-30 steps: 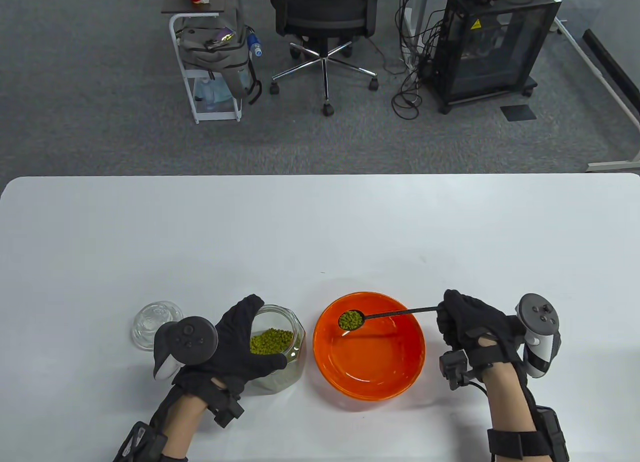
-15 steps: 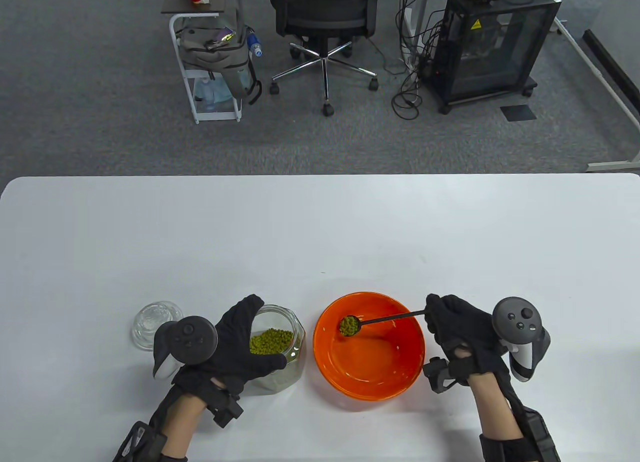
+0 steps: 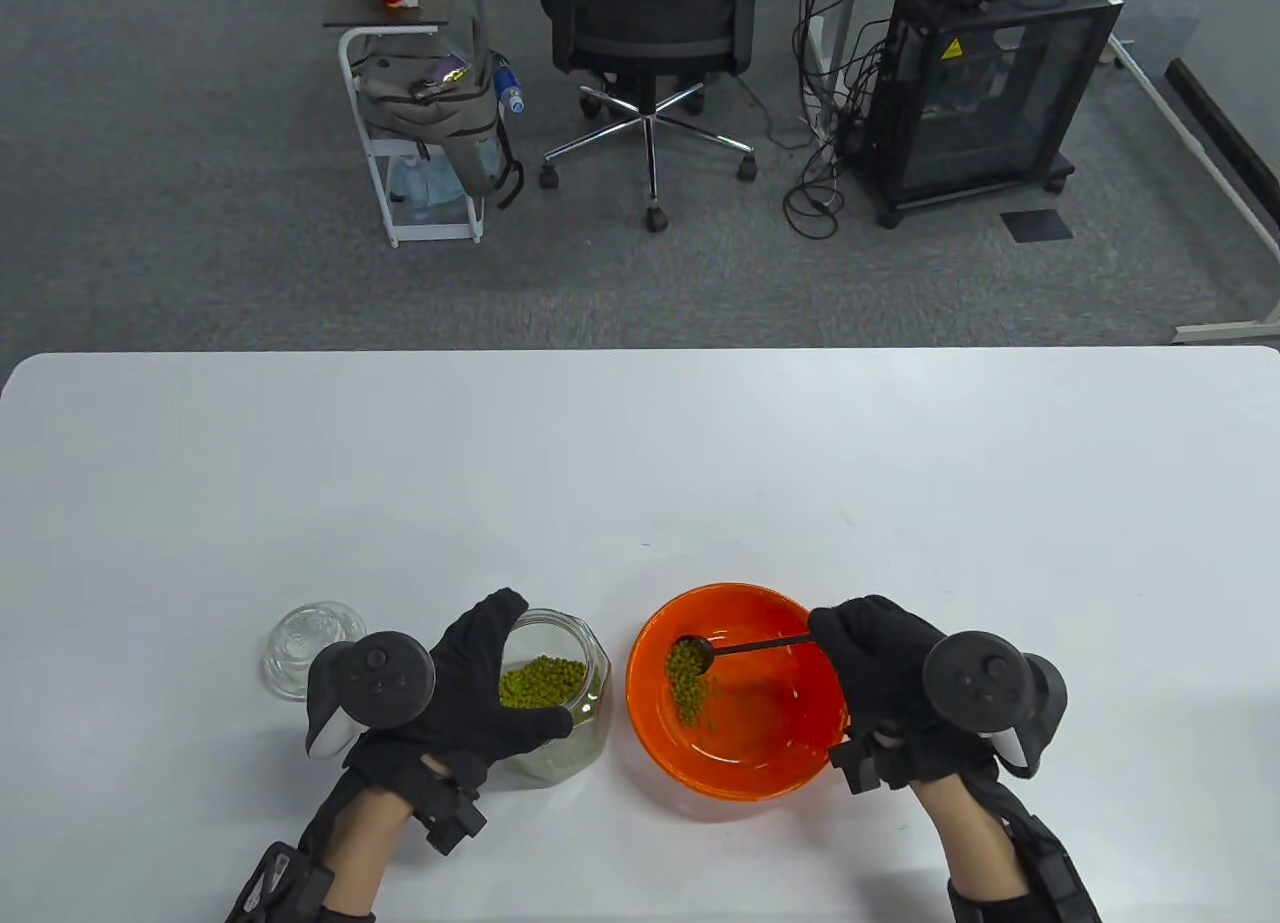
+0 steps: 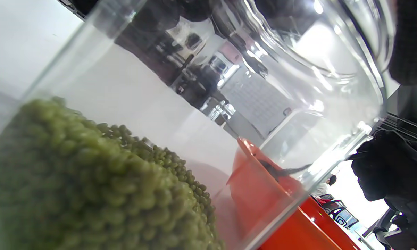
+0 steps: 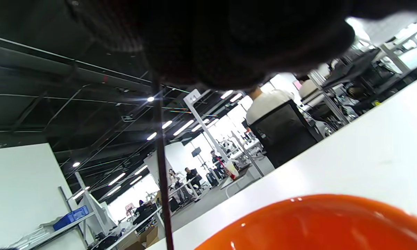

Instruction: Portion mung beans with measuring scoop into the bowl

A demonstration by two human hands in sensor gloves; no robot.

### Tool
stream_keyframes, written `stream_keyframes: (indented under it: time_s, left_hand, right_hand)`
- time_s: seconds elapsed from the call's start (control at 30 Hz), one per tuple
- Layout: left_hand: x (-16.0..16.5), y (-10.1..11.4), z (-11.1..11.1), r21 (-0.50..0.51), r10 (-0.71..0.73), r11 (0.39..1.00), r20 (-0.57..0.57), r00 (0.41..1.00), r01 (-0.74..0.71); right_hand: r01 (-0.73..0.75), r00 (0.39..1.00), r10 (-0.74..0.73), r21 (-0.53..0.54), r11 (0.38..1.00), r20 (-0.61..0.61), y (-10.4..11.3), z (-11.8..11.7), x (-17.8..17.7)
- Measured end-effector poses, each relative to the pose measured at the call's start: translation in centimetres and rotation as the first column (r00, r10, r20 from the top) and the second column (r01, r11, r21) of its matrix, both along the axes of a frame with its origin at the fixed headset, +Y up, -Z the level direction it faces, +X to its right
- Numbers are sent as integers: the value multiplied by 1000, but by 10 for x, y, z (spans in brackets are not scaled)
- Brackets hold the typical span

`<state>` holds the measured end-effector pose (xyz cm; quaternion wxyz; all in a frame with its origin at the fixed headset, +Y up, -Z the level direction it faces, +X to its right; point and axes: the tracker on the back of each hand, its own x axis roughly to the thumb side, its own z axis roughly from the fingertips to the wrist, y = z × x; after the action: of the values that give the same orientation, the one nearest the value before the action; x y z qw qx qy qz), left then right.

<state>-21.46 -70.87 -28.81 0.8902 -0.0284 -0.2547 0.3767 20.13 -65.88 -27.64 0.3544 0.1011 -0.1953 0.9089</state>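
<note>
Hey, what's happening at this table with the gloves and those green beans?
A person is spooning mung beans from a glass jar into an orange bowl. The left hand grips the jar on the table. The right hand holds a black measuring scoop tipped over the bowl, and beans are spilling into it. The jar's lid lies beside the jar.

Grey carpet (image 3: 200, 213) beyond the desk's (image 3: 640, 443) far edge: black office chair (image 3: 650, 53), white cart (image 3: 420, 113), black cabinet (image 3: 980, 93), tangled cables (image 3: 820, 163).
</note>
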Motion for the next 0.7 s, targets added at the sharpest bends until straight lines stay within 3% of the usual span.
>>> stream_keyframes:
  time_s: [0.37, 0.57, 0.7]
  left_hand:
    - [0, 0, 0, 0, 1, 1000, 0, 1000, -1]
    - [0, 0, 0, 1, 1, 1000, 1, 1000, -1]
    - [0, 0, 0, 1, 0, 1000, 3, 1000, 0]
  right_hand:
    - [-198, 972, 222, 243, 950, -76, 17, 17, -11]
    - [-292, 930, 353, 377, 879, -102, 18, 25, -18]
    - [-258, 933, 336, 414, 873, -127, 20, 27, -15]
